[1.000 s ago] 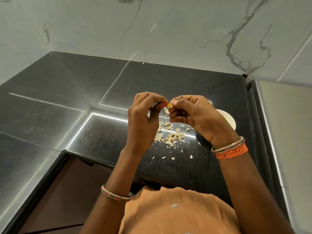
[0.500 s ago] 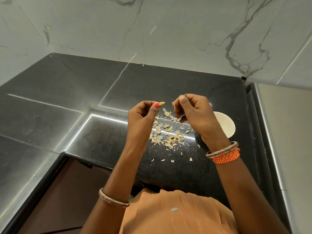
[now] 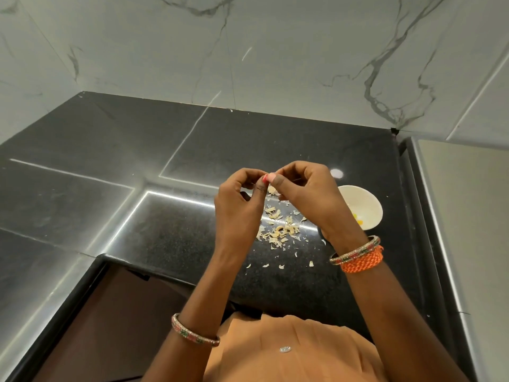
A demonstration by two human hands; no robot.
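Observation:
My left hand (image 3: 237, 213) and my right hand (image 3: 305, 194) are raised over the black counter (image 3: 170, 232) with their fingertips pressed together. Both pinch one small piece between thumb and fingers, and the fingertips hide almost all of it. Under the hands lies a heap of pale peel scraps (image 3: 281, 230), with a few flakes scattered nearer to me. To the right, partly behind my right wrist, a small white bowl (image 3: 370, 201) sits on the counter with some small yellow pieces (image 3: 358, 219) in it.
Marble wall tiles (image 3: 275, 51) rise behind the counter. A raised steel-edged surface (image 3: 468, 216) runs along the right side. The counter's front edge steps back at the lower left, over a dark brown area (image 3: 115, 312).
Half a second ago the hands were apart, with a yellow bit at my left fingertips. They have come back together, fingertips touching.

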